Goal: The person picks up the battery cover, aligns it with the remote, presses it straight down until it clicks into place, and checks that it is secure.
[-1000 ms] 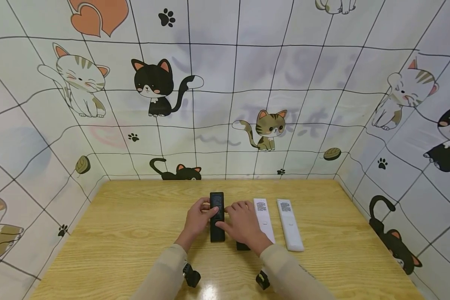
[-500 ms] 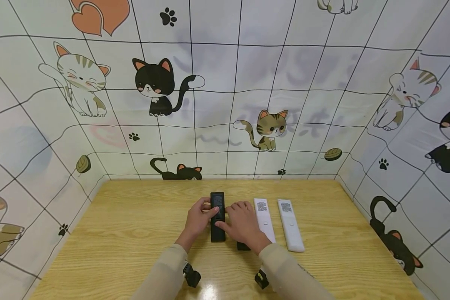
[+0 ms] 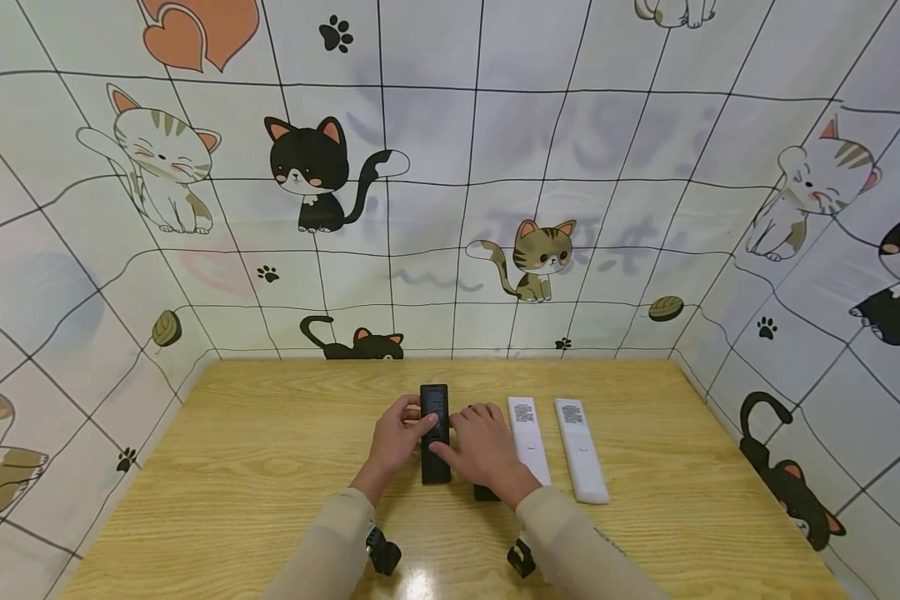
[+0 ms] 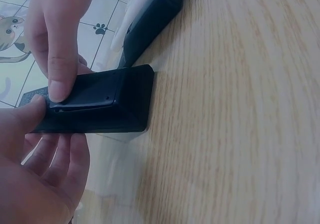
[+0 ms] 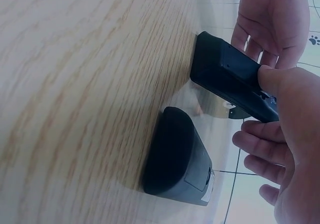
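In the head view a black remote control (image 3: 436, 468) is held back side up, its long side pointing away from me. My left hand (image 3: 396, 437) grips it from the left, thumb on top and fingers along the side. My right hand (image 3: 487, 443) holds it from the right. Its thumb presses on the battery cover (image 4: 92, 89), whose edge shows a dark seam in the left wrist view. A second black remote control (image 5: 172, 154) lies on the table, mostly hidden under my right hand in the head view.
Two white remote controls (image 3: 527, 425) (image 3: 581, 454) lie side by side to the right, labels up. They rest on a wood-grain table (image 3: 270, 467). Cat-patterned cloth (image 3: 435, 208) walls stand behind and on both sides. A dark wrist camera (image 3: 382, 552) hangs under my left sleeve.
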